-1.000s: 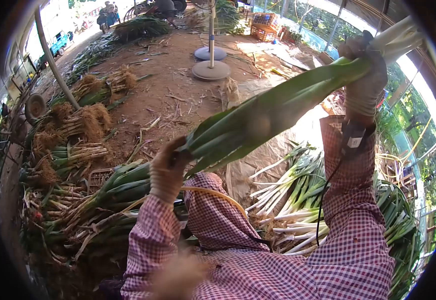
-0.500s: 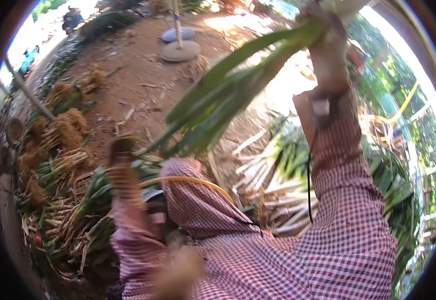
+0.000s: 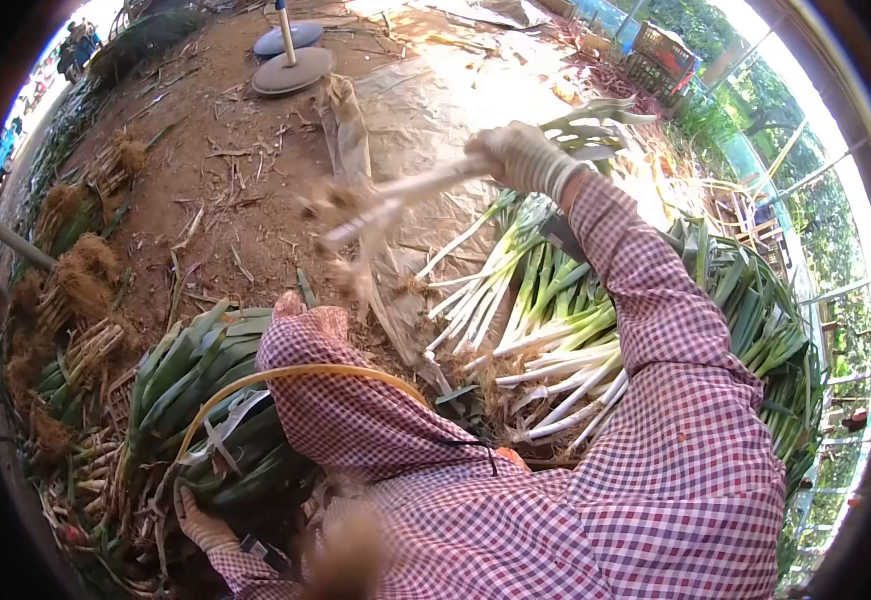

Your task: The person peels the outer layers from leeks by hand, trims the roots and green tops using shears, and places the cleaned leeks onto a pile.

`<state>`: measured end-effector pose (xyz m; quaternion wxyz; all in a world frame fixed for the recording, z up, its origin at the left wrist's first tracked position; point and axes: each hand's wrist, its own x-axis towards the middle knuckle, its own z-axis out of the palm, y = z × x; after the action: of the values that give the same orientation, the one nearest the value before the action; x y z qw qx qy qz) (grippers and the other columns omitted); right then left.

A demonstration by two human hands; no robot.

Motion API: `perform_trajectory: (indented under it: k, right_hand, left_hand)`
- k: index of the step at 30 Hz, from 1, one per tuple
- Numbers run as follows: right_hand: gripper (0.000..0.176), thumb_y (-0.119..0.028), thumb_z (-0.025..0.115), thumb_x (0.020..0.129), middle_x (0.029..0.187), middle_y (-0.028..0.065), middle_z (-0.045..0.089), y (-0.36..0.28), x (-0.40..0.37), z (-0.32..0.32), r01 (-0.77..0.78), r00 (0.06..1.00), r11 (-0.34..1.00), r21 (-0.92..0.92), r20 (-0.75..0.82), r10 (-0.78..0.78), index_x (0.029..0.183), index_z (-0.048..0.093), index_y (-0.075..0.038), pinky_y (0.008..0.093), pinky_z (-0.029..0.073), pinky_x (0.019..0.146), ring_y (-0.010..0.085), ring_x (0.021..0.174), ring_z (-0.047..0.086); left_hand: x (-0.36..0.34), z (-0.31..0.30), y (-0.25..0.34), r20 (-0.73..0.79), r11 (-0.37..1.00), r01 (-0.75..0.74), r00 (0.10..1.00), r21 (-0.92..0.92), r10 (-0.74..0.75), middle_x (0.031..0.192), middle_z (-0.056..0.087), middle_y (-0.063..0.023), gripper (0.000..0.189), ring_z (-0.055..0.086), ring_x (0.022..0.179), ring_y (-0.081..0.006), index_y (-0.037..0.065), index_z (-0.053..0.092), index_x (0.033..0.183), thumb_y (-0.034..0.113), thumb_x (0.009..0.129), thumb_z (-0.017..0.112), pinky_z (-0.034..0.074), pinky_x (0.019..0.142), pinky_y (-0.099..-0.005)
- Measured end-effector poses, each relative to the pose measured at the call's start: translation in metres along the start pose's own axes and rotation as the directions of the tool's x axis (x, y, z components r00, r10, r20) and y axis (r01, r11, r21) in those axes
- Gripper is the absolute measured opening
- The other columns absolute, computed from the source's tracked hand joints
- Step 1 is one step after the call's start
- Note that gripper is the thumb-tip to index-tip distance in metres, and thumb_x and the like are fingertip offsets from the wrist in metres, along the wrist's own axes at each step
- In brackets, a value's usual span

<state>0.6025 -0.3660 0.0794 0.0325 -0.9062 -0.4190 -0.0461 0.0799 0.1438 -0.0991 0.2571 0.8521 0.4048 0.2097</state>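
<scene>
Raised in front of me, my gloved right hand (image 3: 531,158) is closed around a couple of leeks (image 3: 421,186). Their white stalks and roots point left, smeared by motion, while green leaves stick out beyond the hand on the right. Low on the left, my left hand (image 3: 208,522) lies against a heap of leeks (image 3: 191,375) with dark green leaves. Its fingers look stretched out along the leaves, partly in shade. Below the right forearm, a pile of cleaned leeks (image 3: 566,370) with white stalks rests on the ground.
A curved yellow band (image 3: 286,374) arches over the left heap. Rooty leek bundles (image 3: 86,275) line the far left. Two round discs on a pole (image 3: 294,70) stand at the back. A black crate (image 3: 660,60) sits back right, beside a tarp (image 3: 416,110).
My right hand has come down and inward with the leeks, which have swung so their roots point left. My left hand has dropped down and left to the heap.
</scene>
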Motion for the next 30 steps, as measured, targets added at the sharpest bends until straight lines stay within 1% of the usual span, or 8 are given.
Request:
perform_trajectory:
  k: [2, 4, 8, 15, 20, 24, 27, 30]
  right_hand:
    - [0.019, -0.031, 0.065, 0.079, 0.072, 0.0022, 0.064, 0.001, -0.018, 0.023, -0.181, 0.921, 0.930, -0.318, 0.277, 0.274, 0.092, 0.064, -0.017, 0.0274, 0.054, 0.069, 0.0147, 0.064, 0.060]
    - [0.029, -0.025, 0.066, 0.080, 0.088, 0.0068, 0.066, 0.002, -0.043, 0.048, -0.132, 0.846, 0.908, -0.398, 0.432, 0.313, 0.108, 0.063, -0.017, 0.0326, 0.051, 0.083, 0.0199, 0.084, 0.063]
    - [0.057, -0.014, 0.069, 0.072, 0.118, 0.0150, 0.058, 0.020, -0.071, 0.120, -0.402, 0.800, 0.900, -0.167, 0.413, 0.434, 0.126, 0.053, -0.013, 0.0406, 0.043, 0.096, 0.0282, 0.108, 0.056]
    - [0.055, -0.015, 0.069, 0.072, 0.119, 0.0186, 0.056, -0.172, 0.073, 0.079, -0.036, 0.991, 0.977, 0.211, 0.136, 0.007, 0.123, 0.051, -0.004, 0.0419, 0.039, 0.099, 0.0330, 0.113, 0.051]
    - [0.052, -0.016, 0.070, 0.070, 0.116, 0.0174, 0.056, -0.362, 0.104, 0.037, 0.514, 0.848, 0.792, 0.330, -0.055, -0.528, 0.118, 0.053, -0.004, 0.0427, 0.041, 0.094, 0.0337, 0.109, 0.052]
    - [0.055, -0.021, 0.070, 0.068, 0.118, 0.0158, 0.053, -0.483, 0.113, 0.089, 0.721, 0.635, 0.588, 0.367, -0.010, -0.772, 0.118, 0.053, -0.005, 0.0438, 0.040, 0.093, 0.0339, 0.110, 0.051]
    - [0.062, -0.018, 0.066, 0.070, 0.132, 0.0170, 0.042, -0.544, 0.118, 0.114, 0.761, 0.605, 0.573, 0.304, -0.013, -0.796, 0.128, 0.045, -0.007, 0.0460, 0.037, 0.097, 0.0355, 0.122, 0.042]
    - [0.063, -0.016, 0.065, 0.071, 0.135, 0.0159, 0.040, -0.599, 0.123, 0.120, 0.798, 0.550, 0.488, 0.352, -0.097, -0.830, 0.130, 0.043, -0.007, 0.0467, 0.036, 0.098, 0.0349, 0.124, 0.040]
  left_hand:
    - [-0.012, -0.004, -0.005, 0.029, 0.995, -0.064, 0.998, 0.073, 0.062, 0.120, 0.058, -0.0154, 0.030, 0.056, 0.105, -0.0226, -0.002, 0.058, 0.116, 0.000, 0.091, 0.041, 0.045, 0.095, -0.0292]
    - [-0.024, -0.004, 0.011, 0.130, 0.696, 0.448, 0.878, -0.562, -0.461, 0.117, 0.060, -0.0132, 0.029, 0.057, 0.103, -0.0212, 0.000, 0.060, 0.114, 0.001, 0.089, 0.044, 0.046, 0.092, -0.0297]
    - [-0.047, -0.022, 0.055, 0.132, 0.551, 0.477, 0.825, -0.684, -0.550, 0.106, 0.063, -0.0081, 0.028, 0.058, 0.096, -0.0201, 0.003, 0.062, 0.110, 0.013, 0.085, 0.059, 0.046, 0.084, -0.0320]
    - [-0.077, -0.114, -0.029, -0.408, 0.750, 0.294, 0.693, -0.593, -0.594, 0.105, 0.066, -0.0044, 0.024, 0.062, 0.087, -0.0145, 0.006, 0.064, 0.110, 0.007, 0.085, 0.063, 0.051, 0.073, -0.0245]
    - [-0.099, -0.195, -0.010, -0.609, 0.689, 0.492, 0.344, -0.532, -0.715, 0.127, 0.055, -0.0116, 0.042, 0.058, 0.102, -0.0202, 0.010, 0.053, 0.127, 0.001, 0.086, 0.060, 0.051, 0.082, -0.0301]
    - [-0.125, -0.203, -0.059, -0.681, 0.623, 0.782, 0.442, -0.027, -0.585, 0.127, 0.053, -0.0137, 0.058, 0.056, 0.104, -0.0258, 0.013, 0.042, 0.135, 0.008, 0.083, 0.065, 0.048, 0.087, -0.0363]
    - [-0.124, -0.157, -0.072, -0.456, 0.840, 0.375, 0.713, -0.392, -0.532, 0.113, 0.058, -0.0117, 0.047, 0.058, 0.096, -0.0221, 0.004, 0.051, 0.124, 0.015, 0.082, 0.069, 0.050, 0.079, -0.0352]
    - [-0.089, -0.096, -0.019, 0.020, 0.443, 0.414, 0.748, -0.795, -0.663, 0.099, 0.063, -0.0067, 0.038, 0.060, 0.081, -0.0151, 0.003, 0.056, 0.116, 0.015, 0.082, 0.069, 0.050, 0.067, -0.0267]
